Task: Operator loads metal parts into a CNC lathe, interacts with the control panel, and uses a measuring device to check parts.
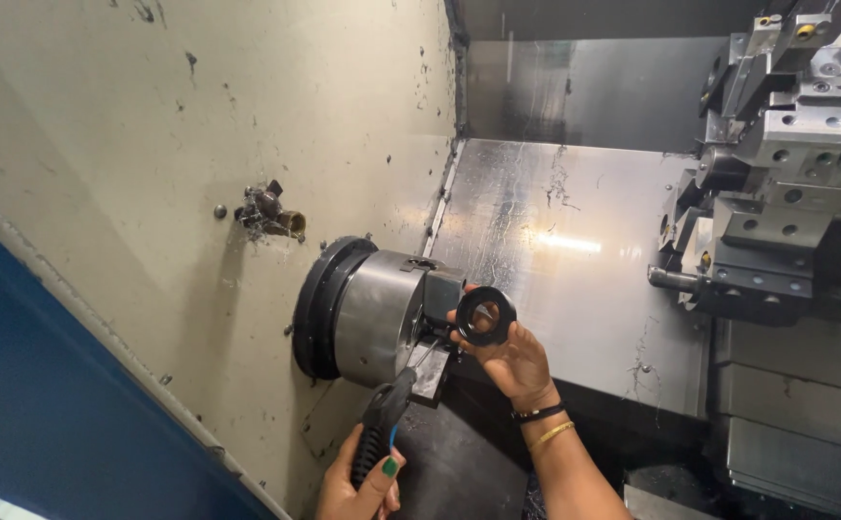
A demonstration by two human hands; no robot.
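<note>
One black metal ring (pixel 485 316) sits pinched between the thumb and fingertips of the right hand (pixel 512 358), held upright with its round bore facing the camera, right at the face of a lathe chuck (pixel 382 318). The ring is just beside a dark chuck jaw at the front of the chuck; whether it touches the jaw cannot be told. The right wrist wears a black band (pixel 536 414) and a gold bangle (pixel 551 434).

Below and to the left, the left hand (pixel 358 486) is clenched around the black grip of an air blow gun (pixel 382 424), its green-painted thumbnail resting on the handle. The gun's thin nozzle points up toward the lower part of the chuck, close under the ring.

Behind the steel chuck lies a darker backing plate, set against a cream, speckled machine wall (pixel 151 144). A small brass coolant fitting (pixel 271 214) juts from that wall above the chuck. A shiny slanted steel guard (pixel 555 250) stretches behind the hands, and a grey tool turret (pixel 787 183) with bolted blocks stands well apart on the right. A blue panel (pixel 45 404) fills the lower left corner.
</note>
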